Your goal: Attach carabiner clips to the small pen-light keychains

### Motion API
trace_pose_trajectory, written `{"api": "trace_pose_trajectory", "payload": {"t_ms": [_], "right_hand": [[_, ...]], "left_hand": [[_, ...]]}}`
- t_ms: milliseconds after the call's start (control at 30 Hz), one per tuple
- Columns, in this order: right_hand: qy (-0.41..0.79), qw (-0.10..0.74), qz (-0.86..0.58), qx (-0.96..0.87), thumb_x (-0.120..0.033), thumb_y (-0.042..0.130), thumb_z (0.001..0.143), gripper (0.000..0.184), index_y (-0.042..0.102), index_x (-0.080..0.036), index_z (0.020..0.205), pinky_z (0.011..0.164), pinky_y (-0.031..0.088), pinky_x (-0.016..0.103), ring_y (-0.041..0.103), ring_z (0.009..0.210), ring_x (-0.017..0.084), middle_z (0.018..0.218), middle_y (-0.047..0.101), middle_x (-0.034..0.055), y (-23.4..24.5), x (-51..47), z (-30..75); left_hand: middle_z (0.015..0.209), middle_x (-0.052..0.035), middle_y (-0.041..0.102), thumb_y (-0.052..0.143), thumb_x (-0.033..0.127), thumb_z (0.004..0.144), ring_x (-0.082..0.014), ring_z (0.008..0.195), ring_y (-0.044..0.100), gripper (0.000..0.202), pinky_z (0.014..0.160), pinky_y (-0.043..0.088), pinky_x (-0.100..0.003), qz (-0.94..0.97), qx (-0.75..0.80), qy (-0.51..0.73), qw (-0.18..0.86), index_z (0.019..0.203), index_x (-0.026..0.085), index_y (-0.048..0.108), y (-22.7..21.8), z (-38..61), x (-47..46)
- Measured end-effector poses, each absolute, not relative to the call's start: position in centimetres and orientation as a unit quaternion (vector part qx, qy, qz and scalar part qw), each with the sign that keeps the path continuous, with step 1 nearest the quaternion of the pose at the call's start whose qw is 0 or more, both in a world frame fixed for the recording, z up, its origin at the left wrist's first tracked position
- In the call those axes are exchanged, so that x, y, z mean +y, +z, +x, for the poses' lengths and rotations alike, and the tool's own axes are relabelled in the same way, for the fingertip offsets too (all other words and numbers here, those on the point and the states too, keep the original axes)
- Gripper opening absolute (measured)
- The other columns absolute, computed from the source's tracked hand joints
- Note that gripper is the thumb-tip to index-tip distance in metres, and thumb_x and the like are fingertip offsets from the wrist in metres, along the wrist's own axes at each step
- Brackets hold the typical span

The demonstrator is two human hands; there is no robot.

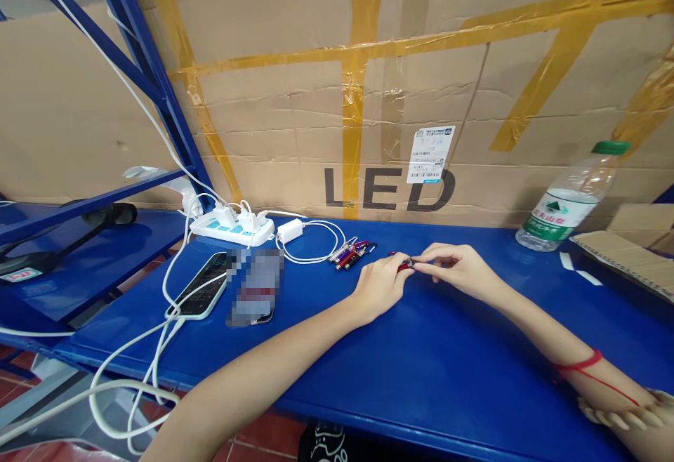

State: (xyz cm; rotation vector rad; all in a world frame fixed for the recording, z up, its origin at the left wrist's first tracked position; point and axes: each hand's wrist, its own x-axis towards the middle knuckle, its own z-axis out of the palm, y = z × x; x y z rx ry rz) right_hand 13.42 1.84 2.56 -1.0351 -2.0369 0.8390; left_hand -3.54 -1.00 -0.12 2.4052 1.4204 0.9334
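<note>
Both hands meet over the blue table (432,350), near its far middle. My left hand (380,285) is curled, its fingers closed on a small red pen-like gadget (404,264). My right hand (457,267) pinches the same gadget from the right side with its fingertips. Just to the left lies a small pile of similar little gadgets (352,254), red, purple and silver, with key rings.
A white power strip (232,227) with chargers and white cables sits at the back left, beside two phones (203,286). A water bottle (569,199) leans at the right against a taped cardboard wall (368,97) marked LED. Blue shelf frames stand left.
</note>
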Motion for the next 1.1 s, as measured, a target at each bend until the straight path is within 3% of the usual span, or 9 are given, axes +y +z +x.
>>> {"api": "trace_pose_trajectory", "payload": {"t_ms": [200, 367, 667, 1100], "right_hand": [[0.371, 0.339, -0.413, -0.76, -0.058, 0.067, 0.055, 0.044, 0.066, -0.015, 0.068, 0.044, 0.041, 0.024, 0.05, 0.047, 0.01, 0.075, 0.061, 0.006, 2.3, 2.0, 13.6], [0.425, 0.331, -0.438, -0.72, -0.051, 0.069, 0.056, 0.04, 0.064, -0.014, 0.07, 0.041, 0.036, 0.02, 0.048, 0.046, 0.009, 0.055, 0.055, 0.0005, 1.9, 2.0, 13.5], [0.431, 0.361, -0.451, -0.694, -0.049, 0.069, 0.056, 0.041, 0.064, -0.012, 0.073, 0.041, 0.037, 0.02, 0.047, 0.047, 0.007, 0.06, 0.056, 0.0008, 2.4, 1.8, 13.4], [0.438, 0.304, -0.453, -0.714, -0.051, 0.066, 0.058, 0.038, 0.059, -0.013, 0.062, 0.041, 0.036, 0.018, 0.05, 0.049, 0.009, 0.052, 0.055, 0.0003, 1.3, 1.6, 13.2]], "left_hand": [[0.1, 0.0009, 0.063, 0.034, 0.027, 0.089, -0.0146, 0.09, 0.059, 0.023, 0.074, 0.047, -0.024, 0.82, 0.473, 0.313, 0.08, 0.1, 0.024, 0.054, 0.0, -3.5, -1.0], [0.097, -0.0003, 0.063, 0.035, 0.028, 0.089, -0.015, 0.089, 0.059, 0.023, 0.077, 0.046, -0.025, 0.817, 0.484, 0.309, 0.059, 0.101, 0.023, 0.055, 0.0, -3.5, -0.8], [0.097, -0.005, 0.058, 0.033, 0.022, 0.09, -0.0153, 0.091, 0.055, 0.018, 0.082, 0.043, -0.028, 0.835, 0.435, 0.321, 0.102, 0.098, 0.016, 0.049, -0.6, -3.4, -0.1], [0.103, -0.0039, 0.061, 0.036, 0.02, 0.089, -0.0148, 0.095, 0.056, 0.02, 0.084, 0.044, -0.027, 0.865, 0.392, 0.302, 0.086, 0.099, 0.017, 0.053, -1.1, -3.8, -0.1]]}}
